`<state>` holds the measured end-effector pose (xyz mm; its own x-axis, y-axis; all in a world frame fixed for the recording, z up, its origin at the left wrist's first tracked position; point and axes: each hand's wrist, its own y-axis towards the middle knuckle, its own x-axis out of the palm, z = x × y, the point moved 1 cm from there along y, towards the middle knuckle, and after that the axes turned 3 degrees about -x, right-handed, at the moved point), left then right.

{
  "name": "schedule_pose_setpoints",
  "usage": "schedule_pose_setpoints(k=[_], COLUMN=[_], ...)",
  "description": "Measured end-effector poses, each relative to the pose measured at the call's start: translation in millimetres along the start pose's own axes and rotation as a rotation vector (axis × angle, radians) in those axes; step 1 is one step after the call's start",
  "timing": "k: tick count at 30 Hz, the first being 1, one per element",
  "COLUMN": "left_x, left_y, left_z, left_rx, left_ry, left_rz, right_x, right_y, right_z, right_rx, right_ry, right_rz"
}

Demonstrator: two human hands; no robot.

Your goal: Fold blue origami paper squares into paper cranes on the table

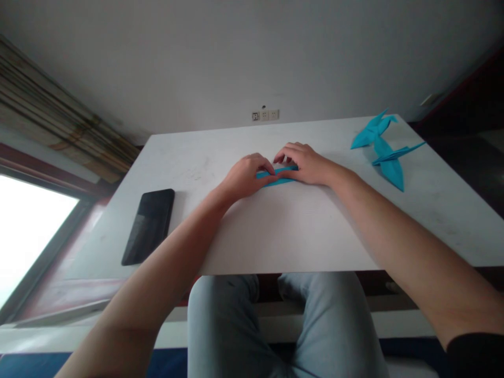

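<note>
A narrow folded strip of blue paper (280, 177) lies flat on the white table (275, 231), near its middle. My left hand (246, 176) presses down on the strip's left end, fingers curled and held together. My right hand (305, 163) covers the strip's right end, its fingertips bent onto the paper. The two hands nearly meet over the strip, and most of the paper is hidden beneath them.
Two finished blue paper cranes (384, 147) lie at the table's far right. A black phone (149, 224) rests face up near the left edge. Wall sockets (265, 115) sit behind the table. My knees in light jeans (275, 325) are under the near edge.
</note>
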<state>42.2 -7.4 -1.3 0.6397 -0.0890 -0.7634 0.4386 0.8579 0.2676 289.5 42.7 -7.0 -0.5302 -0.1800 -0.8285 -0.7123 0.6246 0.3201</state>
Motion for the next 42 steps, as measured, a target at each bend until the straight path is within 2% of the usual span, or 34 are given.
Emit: schedule_pose_setpoints(k=[4, 9, 18, 23, 26, 29, 33, 35, 38, 42], left_x=[-4.2, -8.4, -9.3, -11.0, -8.9, -4.3, -0.1, 0.6, 1.5, 3.3], left_y=[1, 0, -1, -2, -1, 2, 7, 8, 9, 9], left_z=[-1, -2, -2, 4, 3, -2, -7, -6, 0, 5], left_rx=[-0.070, -0.033, -0.088, -0.117, -0.144, -0.186, -0.275, -0.318, -0.339, -0.305], left_ry=[-0.004, 0.054, 0.024, -0.042, -0.146, -0.284, -0.455, -0.584, -0.808, -1.018], left_rz=[-0.072, -0.094, -0.116, -0.176, -0.137, -0.048, 0.079, 0.146, 0.218, 0.173], right_x=[-7, -16, -15, -16, -14, -11, -8, -6, -2, -2], right_y=[-2, -5, -4, -4, -6, -6, -2, 1, 5, 8], right_z=[0, -1, -9, -12, -6, 5, 14, 10, -4, -20], right_rx=[-0.007, 0.000, -0.030, -0.024, 0.031, 0.105, 0.181, 0.228, 0.253, 0.222], right_ry=[-0.029, -0.024, 0.058, 0.112, 0.080, 0.050, 0.221, 0.389, 0.610, 0.695], right_rz=[-0.028, -0.038, -0.107, -0.146, -0.062, 0.143, 0.352, 0.365, 0.293, 0.277])
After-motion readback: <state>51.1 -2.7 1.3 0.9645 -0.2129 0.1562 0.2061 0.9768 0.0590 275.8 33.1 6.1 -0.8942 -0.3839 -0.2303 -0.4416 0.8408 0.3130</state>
